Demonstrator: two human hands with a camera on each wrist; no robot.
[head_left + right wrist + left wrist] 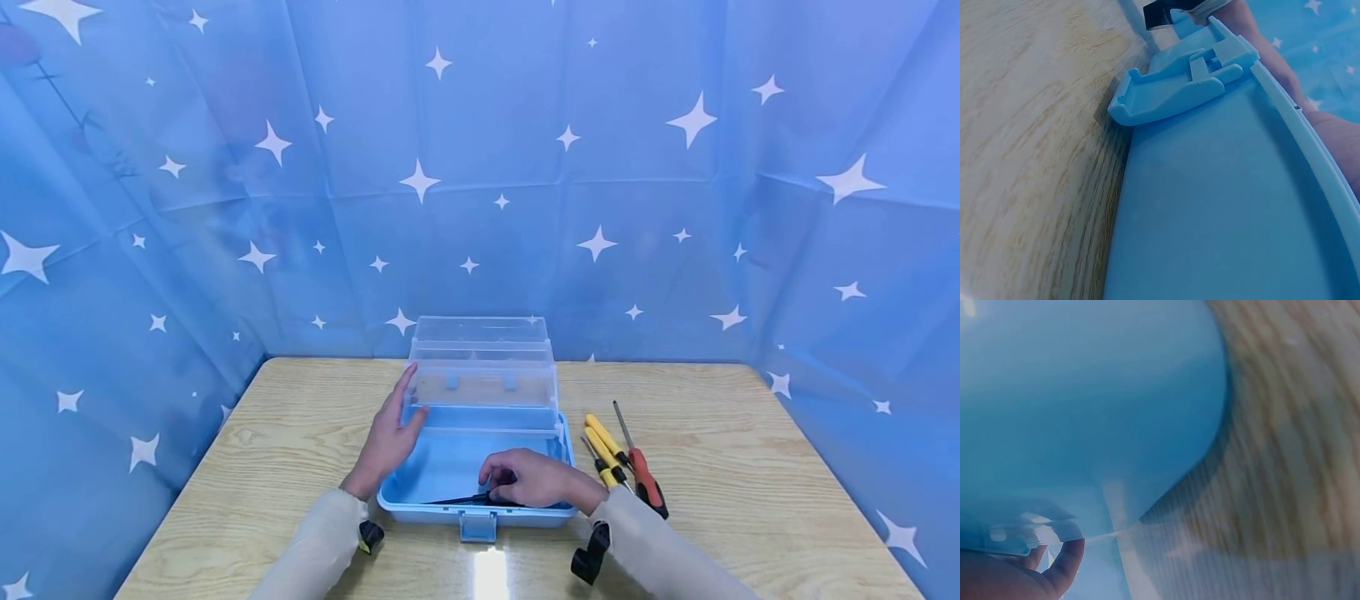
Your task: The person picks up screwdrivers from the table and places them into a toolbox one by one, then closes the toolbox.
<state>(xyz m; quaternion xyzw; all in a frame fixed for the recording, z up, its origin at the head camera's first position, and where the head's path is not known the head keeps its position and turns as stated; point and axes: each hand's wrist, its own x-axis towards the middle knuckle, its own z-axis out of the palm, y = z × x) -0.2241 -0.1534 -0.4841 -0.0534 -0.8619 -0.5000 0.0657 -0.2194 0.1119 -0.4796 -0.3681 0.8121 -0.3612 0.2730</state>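
Observation:
A light-blue toolbox [420, 508] lies with its clear lid [480, 330] and clear trays [487, 387] raised at the back. My left hand [388, 442] rests at the left edge of the clear trays, thumb and fingers spread apart; in the left wrist view its fingertips [1067, 565] touch the clear plastic edge. Inside the box, close behind the front wall, my right hand [532, 477] pinches a slim black tool [468, 500] that points left. The hand covers part of the tool, and its kind cannot be made out.
Right of the box lie yellow-handled tools [603, 442] and a screwdriver [642, 475] with a red and black handle, on the wooden table [750, 483]. The front latch [477, 527] hangs down. A blue star-patterned curtain [495, 167] stands behind the table.

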